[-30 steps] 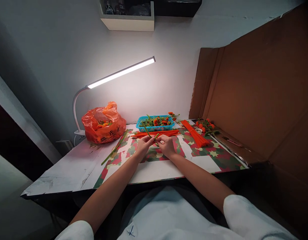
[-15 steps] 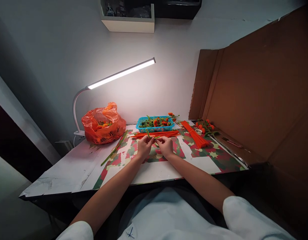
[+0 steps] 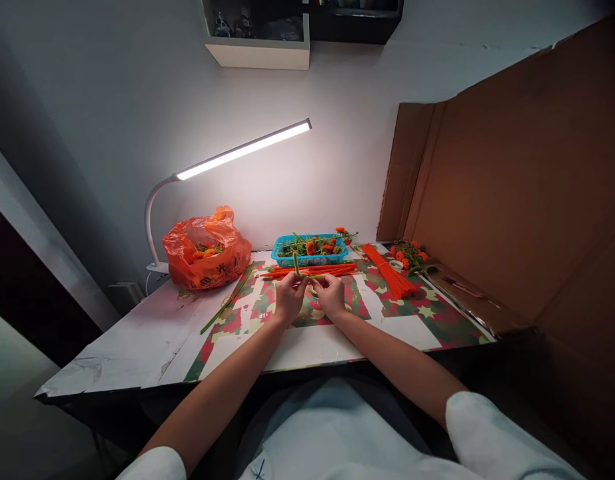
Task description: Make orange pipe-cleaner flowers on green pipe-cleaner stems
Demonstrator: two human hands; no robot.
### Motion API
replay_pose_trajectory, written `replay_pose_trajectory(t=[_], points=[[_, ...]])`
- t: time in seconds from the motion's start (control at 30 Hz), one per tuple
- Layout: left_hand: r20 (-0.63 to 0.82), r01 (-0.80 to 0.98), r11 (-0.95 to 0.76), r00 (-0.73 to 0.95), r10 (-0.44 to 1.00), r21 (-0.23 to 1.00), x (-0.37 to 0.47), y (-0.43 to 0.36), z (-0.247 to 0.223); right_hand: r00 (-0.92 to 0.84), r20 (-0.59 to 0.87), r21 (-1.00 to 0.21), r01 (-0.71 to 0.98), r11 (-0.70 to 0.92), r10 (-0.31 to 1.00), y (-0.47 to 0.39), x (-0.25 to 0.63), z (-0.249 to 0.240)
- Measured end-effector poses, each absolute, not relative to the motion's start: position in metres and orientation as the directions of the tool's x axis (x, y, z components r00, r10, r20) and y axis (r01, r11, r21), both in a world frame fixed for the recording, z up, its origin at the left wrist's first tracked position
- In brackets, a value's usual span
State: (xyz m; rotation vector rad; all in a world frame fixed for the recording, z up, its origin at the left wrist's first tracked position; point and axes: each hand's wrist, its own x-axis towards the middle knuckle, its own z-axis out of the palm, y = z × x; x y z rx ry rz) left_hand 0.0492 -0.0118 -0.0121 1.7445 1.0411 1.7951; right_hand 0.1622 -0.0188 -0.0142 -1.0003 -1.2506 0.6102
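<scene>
My left hand (image 3: 289, 298) and my right hand (image 3: 332, 295) meet over the middle of the patterned table cover (image 3: 427, 313). Both pinch a green pipe cleaner (image 3: 298, 267) whose free end curls up between them. Just behind the hands lies a row of orange pipe cleaners (image 3: 312, 270). A blue basket (image 3: 310, 248) holding orange-and-green pieces stands behind that.
An orange plastic bag (image 3: 206, 248) sits at the back left beside the white desk lamp (image 3: 242, 150). Green stems (image 3: 228, 298) lie left of the hands. An orange bundle (image 3: 387, 268) and small orange pieces (image 3: 410, 255) lie at the right, by a cardboard wall (image 3: 512, 193).
The long straight end of the green pipe cleaner has been bent down into a shorter curl between my hands. Both hands stayed nearly in place.
</scene>
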Motion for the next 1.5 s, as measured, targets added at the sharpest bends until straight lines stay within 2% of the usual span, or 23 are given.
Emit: replay_pose_trajectory(t=[0.23, 0.57, 0.73, 0.97, 1.13, 1.5], points=[[0.635, 0.146, -0.619, -0.119, 0.763, 0.772, 0.053, -0.015, -0.009, 0.261, 0.438, -0.897, 0.059, 0.438, 0.861, -0.019, 0.159, -0.014], [0.512, -0.030, -0.511, 0.054, 0.857, 0.859, 0.039, -0.004, -0.011, 0.246, 0.474, -0.880, 0.102, 0.464, 0.845, -0.028, 0.163, -0.006], [0.517, -0.038, -0.516, 0.013, 0.856, 0.855, 0.042, -0.003, -0.014, 0.260, 0.440, -0.897, 0.086, 0.433, 0.860, -0.026, 0.164, -0.008], [0.576, 0.005, -0.578, -0.088, 0.813, 0.816, 0.051, -0.003, -0.020, 0.238, 0.311, -0.940, -0.068, 0.335, 0.920, -0.013, 0.159, -0.019], [0.624, 0.068, -0.621, -0.119, 0.772, 0.781, 0.051, -0.005, -0.019, 0.191, 0.290, -0.937, -0.141, 0.318, 0.938, -0.012, 0.156, -0.021], [0.667, 0.190, -0.644, -0.106, 0.737, 0.741, 0.046, -0.009, -0.015, 0.242, 0.453, -0.892, 0.111, 0.439, 0.858, -0.017, 0.161, -0.013]])
